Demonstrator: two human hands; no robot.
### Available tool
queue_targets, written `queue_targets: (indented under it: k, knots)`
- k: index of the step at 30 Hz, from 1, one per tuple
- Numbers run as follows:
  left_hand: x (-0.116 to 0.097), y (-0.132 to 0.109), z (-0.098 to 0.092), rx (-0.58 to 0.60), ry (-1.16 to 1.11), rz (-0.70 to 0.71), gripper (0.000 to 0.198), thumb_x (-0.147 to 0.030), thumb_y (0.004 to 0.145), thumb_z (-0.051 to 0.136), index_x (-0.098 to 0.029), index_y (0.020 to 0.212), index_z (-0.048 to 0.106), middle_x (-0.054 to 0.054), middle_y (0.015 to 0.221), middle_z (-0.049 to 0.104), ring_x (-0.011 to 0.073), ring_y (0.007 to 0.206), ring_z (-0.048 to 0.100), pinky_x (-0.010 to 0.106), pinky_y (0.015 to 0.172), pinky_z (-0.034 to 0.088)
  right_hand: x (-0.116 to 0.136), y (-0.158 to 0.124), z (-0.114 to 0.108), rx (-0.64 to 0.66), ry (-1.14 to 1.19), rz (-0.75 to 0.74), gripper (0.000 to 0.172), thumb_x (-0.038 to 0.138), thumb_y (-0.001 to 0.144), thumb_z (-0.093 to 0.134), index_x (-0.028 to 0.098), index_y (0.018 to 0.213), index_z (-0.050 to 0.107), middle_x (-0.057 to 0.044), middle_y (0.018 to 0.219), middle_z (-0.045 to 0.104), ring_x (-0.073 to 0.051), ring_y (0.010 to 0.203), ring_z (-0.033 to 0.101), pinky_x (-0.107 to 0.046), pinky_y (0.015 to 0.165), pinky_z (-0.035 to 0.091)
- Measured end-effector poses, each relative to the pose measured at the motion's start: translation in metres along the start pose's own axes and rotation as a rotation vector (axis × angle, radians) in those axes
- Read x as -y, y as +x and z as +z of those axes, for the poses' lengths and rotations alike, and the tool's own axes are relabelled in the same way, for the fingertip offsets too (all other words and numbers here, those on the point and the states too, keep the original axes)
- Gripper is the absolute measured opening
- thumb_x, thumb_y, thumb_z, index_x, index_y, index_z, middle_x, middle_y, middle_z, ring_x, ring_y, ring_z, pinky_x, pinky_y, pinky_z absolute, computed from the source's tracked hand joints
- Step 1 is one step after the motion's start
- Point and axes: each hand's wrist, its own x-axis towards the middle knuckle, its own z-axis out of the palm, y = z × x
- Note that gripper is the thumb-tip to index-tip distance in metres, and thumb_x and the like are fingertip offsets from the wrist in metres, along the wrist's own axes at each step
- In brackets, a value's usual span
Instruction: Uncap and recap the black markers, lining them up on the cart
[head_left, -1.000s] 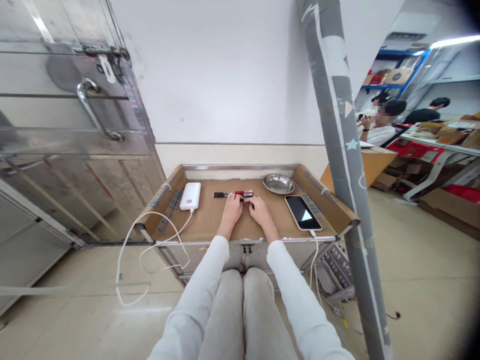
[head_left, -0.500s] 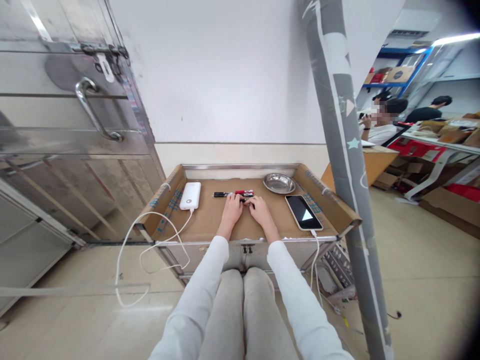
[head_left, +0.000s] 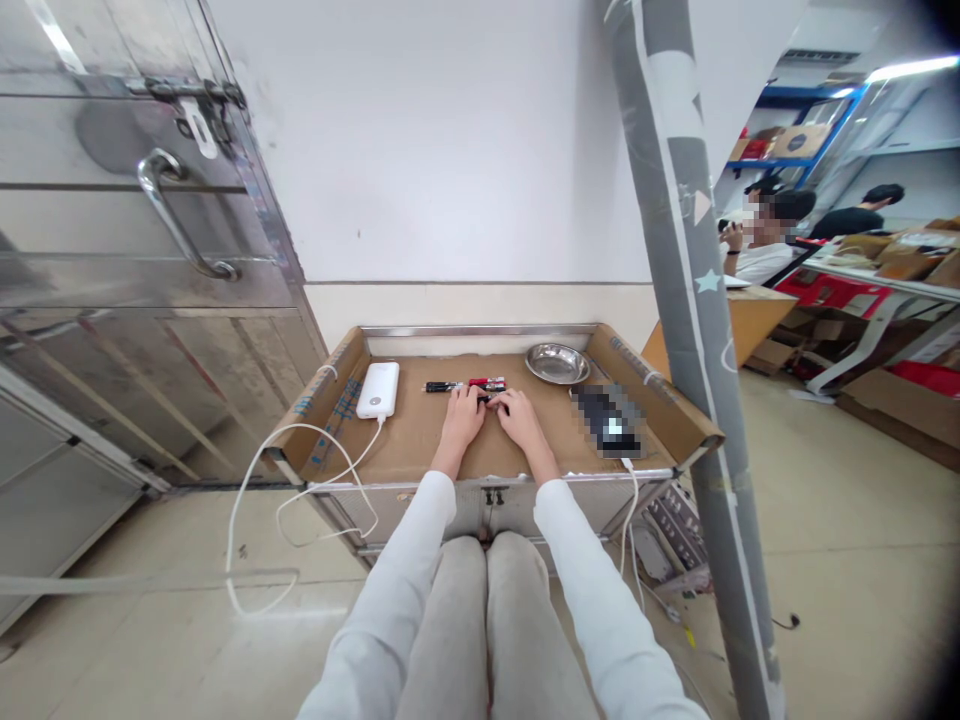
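Observation:
On the cardboard-covered top [head_left: 409, 440], my left hand [head_left: 463, 412] and my right hand [head_left: 516, 415] rest close together with fingers bent. A small dark stick, which looks like a black pen [head_left: 485, 398], lies between their fingertips, one hand at each end. Fingers cover much of it. Just beyond the left fingertips is a black pen with a light tip [head_left: 441, 387], lying sideways. Beside it, past the gap between my hands, lie red pens [head_left: 487, 383], also sideways; how many is hard to tell.
A white power bank [head_left: 378, 390] with a cable [head_left: 255, 450] lies at left. At right are a round metal dish [head_left: 557, 364] and a plugged-in phone [head_left: 609, 420]. A grey wrapped pole [head_left: 694, 260] leans by the right edge. People sit farther back.
My fingers have shifted only slightly around the dark pen. The whole view has moved a little; the other pens, dish and power bank lie as before.

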Motion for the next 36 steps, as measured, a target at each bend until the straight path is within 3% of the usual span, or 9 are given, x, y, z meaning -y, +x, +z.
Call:
queue_targets:
  k: [36]
  knots:
    - [0.0026, 0.0017, 0.0022, 0.024, -0.005, -0.008, 0.016, -0.015, 0.086, 0.045, -0.018, 0.099, 0.055, 0.01, 0.107, 0.059, 0.024, 0.106, 0.049, 0.042, 0.098, 0.037, 0.0012, -0.0017, -0.0009, -0.026, 0.032, 0.002, 0.029, 0.008, 0.082, 0.045, 0.022, 0.086, 0.07, -0.005, 0.093, 0.063, -0.02, 0.088, 0.051, -0.035, 0.087, 0.04]
